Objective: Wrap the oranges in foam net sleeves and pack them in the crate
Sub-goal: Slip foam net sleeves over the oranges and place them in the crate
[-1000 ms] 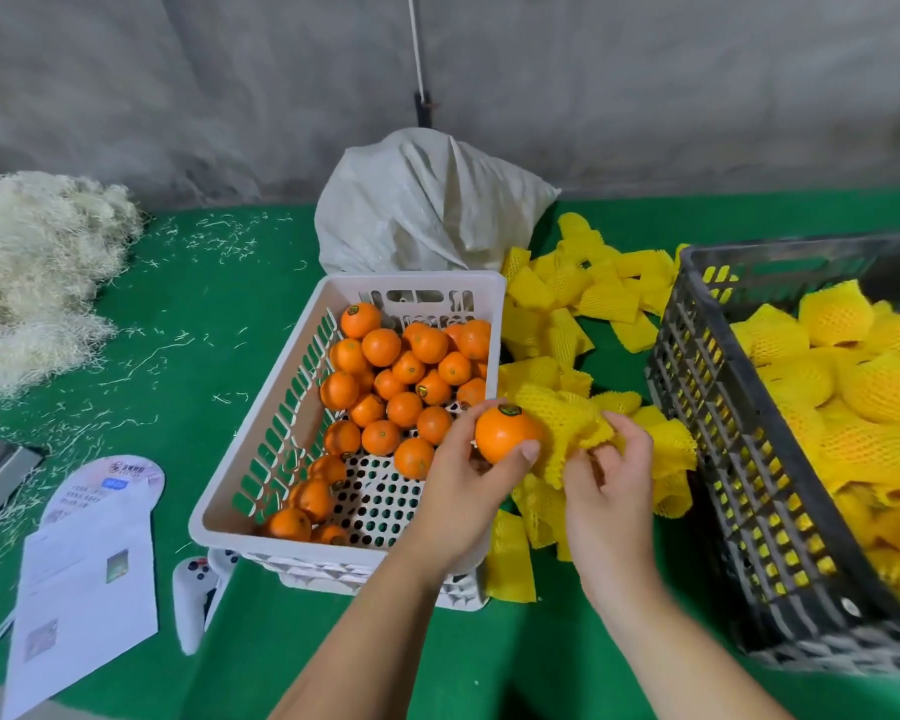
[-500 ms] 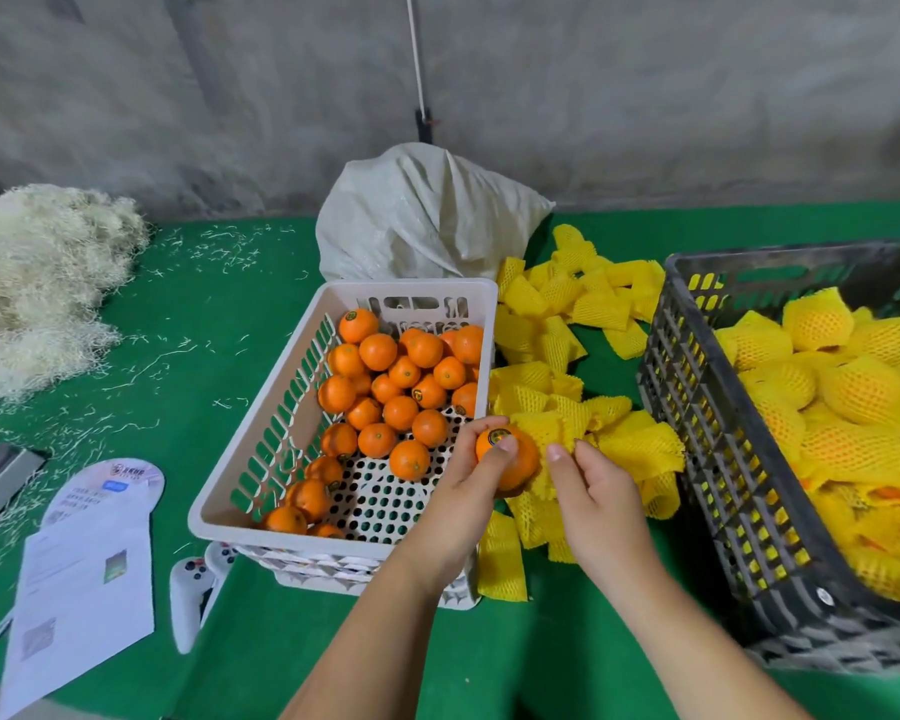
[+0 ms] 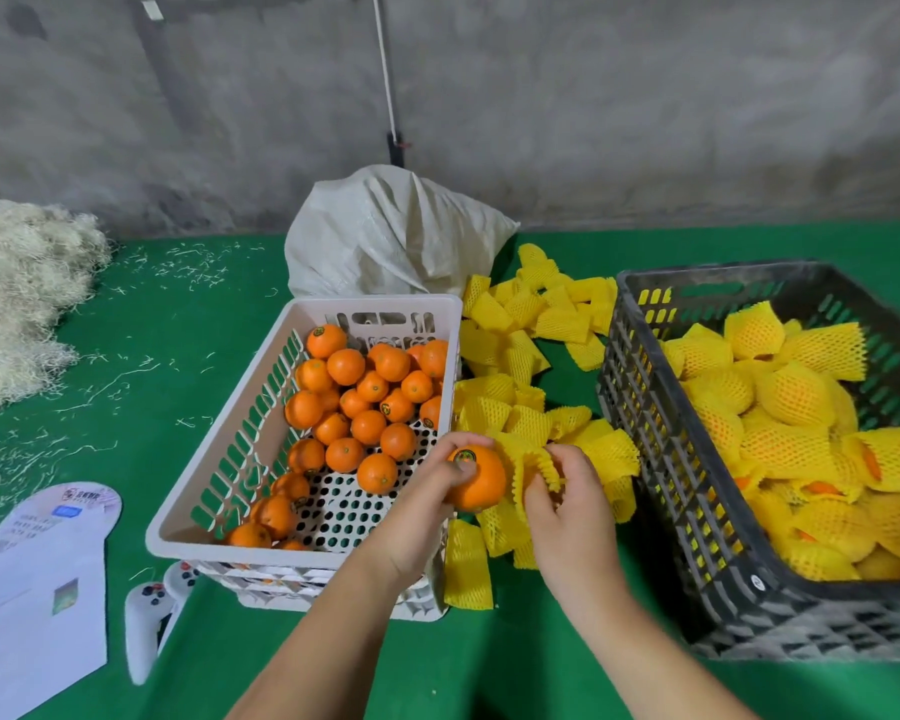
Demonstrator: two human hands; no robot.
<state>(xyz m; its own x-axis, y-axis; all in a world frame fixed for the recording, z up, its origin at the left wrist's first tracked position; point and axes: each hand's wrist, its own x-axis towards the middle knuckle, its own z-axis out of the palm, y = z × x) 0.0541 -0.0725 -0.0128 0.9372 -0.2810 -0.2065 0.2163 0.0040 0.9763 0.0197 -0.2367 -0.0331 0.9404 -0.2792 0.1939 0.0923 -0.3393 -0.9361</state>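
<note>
Between crates: left hand (image 3: 427, 504) grips orange (image 3: 476, 478); right hand (image 3: 567, 504) pinches foam sleeve (image 3: 528, 459) beside it.

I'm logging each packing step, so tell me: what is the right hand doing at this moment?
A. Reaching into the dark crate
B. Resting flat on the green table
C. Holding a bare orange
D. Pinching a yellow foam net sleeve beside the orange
D: the right hand pinches a yellow foam net sleeve right next to the orange that the left hand grips, short of the dark crate.
</note>
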